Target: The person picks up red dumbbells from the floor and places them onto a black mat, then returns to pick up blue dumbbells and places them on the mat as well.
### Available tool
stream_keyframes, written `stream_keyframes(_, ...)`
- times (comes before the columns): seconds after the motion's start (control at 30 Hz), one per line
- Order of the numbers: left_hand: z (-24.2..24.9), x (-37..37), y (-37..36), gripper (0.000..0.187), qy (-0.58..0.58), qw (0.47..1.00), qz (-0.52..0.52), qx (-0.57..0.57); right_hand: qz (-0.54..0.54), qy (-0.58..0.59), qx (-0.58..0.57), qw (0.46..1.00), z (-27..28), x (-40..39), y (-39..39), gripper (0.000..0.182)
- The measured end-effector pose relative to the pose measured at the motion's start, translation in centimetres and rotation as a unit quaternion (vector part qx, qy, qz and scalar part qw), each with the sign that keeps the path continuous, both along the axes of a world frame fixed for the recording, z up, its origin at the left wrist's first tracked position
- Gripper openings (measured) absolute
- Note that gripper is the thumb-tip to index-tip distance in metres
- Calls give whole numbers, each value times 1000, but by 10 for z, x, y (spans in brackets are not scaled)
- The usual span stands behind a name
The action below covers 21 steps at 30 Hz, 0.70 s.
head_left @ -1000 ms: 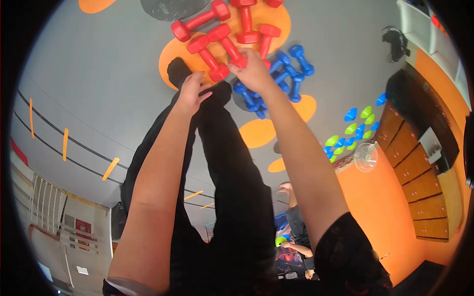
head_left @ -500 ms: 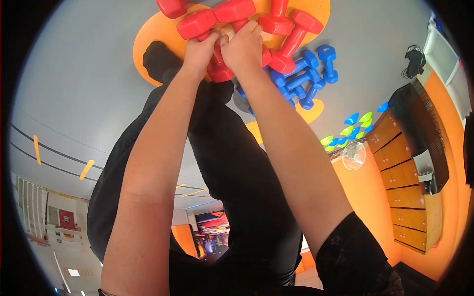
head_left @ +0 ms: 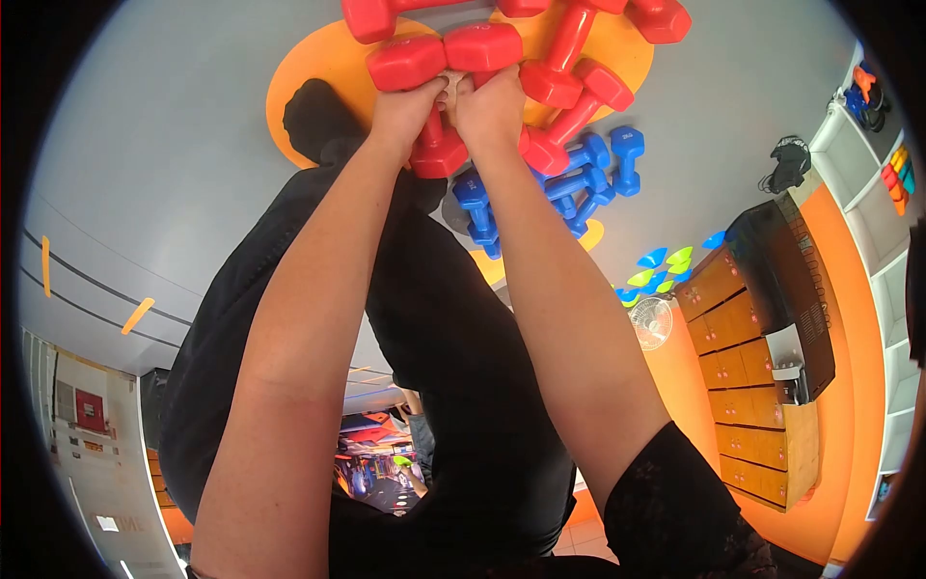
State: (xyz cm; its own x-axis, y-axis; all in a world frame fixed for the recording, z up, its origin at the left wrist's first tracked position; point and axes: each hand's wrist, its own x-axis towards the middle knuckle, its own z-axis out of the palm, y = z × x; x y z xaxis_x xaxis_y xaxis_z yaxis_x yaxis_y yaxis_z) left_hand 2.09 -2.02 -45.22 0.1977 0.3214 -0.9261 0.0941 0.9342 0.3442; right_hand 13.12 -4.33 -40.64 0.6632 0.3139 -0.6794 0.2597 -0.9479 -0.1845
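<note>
My left hand [head_left: 409, 118] is closed round the handle of a red dumbbell [head_left: 406, 63]. My right hand [head_left: 490, 111] is wrapped round a second red dumbbell [head_left: 482, 48]. The upper heads of the two dumbbells are side by side, nearly touching. The lower head of the left one shows below my left hand; my right hand and wrist hide much of the other. Further red dumbbells [head_left: 569, 43] lie beyond and to the right over an orange floor patch [head_left: 323, 53]. Several blue dumbbells [head_left: 627, 159] are heaped beside my right forearm.
Blue and green cones [head_left: 653, 258] stand near a white fan [head_left: 651, 323]. Wooden cabinets [head_left: 748, 367] and white shelves [head_left: 849, 164] line the right side. A black object [head_left: 789, 162] lies on the grey floor. My black-clad legs are under my arms.
The view has shifted, and more red dumbbells show at the top. Both hands still grip their dumbbells, whose upper heads are now closer together and more level.
</note>
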Motion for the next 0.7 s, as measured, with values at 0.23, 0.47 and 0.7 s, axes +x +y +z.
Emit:
stream_keyframes(0.23, -2, -7, 2, 15, -40, 999, 2, -9, 8, 46, 61, 997, -11, 22, -7, 45)
stream_keyframes(0.47, 9, -11, 3, 10, -33, 999, 27, -22, 15, 132, 98, 986, -22, 33, -5, 41)
stream_keyframes(0.7, 30, -26, 6, 9, -31, 997, 52, -39, 35, 141, 101, 984, -18, 28, -9, 43)
